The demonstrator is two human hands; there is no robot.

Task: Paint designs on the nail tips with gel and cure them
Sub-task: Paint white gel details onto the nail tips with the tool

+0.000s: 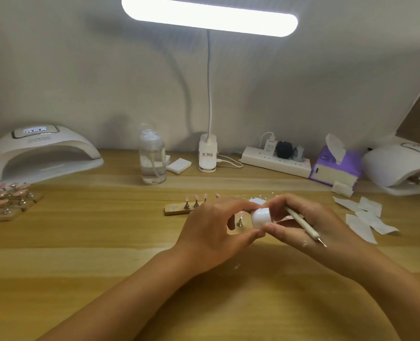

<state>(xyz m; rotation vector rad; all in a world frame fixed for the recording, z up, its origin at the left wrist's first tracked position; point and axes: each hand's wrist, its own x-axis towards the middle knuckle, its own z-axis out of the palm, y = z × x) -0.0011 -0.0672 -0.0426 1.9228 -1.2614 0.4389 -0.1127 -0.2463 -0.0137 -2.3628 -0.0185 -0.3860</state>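
Observation:
A small white gel jar [261, 217] is held above the table between both hands. My left hand [216, 232] pinches its left end with thumb and fingertips. My right hand [309, 225] grips the jar's right side and also holds a white dotting pen [302, 223], its metal tip pointing down right. Behind the hands a wooden strip [177, 209] carries pink nail tips on metal stands [195, 202]. One single stand with a tip [240, 220] sits on the table under the hands.
A white curing lamp [39, 153] stands at the back left, another [400, 166] at the far right. More nail tips on wooden holders [4, 200] lie at left. A clear pump bottle [153, 158], desk lamp base [207, 153], power strip [277, 163], purple tissue pack [334, 166] and paper wipes [366, 217] fill the back and right.

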